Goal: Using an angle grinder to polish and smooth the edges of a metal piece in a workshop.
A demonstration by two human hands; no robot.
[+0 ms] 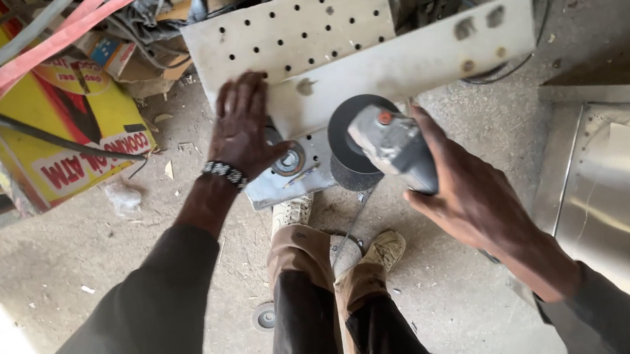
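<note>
My left hand (242,126) lies flat, fingers spread, pinning the metal plate (365,57). My right hand (470,193) grips the grinder (385,143), its disc at the plate's near edge, seemingly about to cut; steadiness matters next.

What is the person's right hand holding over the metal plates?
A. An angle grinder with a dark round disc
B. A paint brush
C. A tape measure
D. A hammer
A: the right hand grips the grey body of an angle grinder, whose dark disc sits at the edge of the pale metal strip, while the left hand lies flat on the perforated metal plate.
</note>
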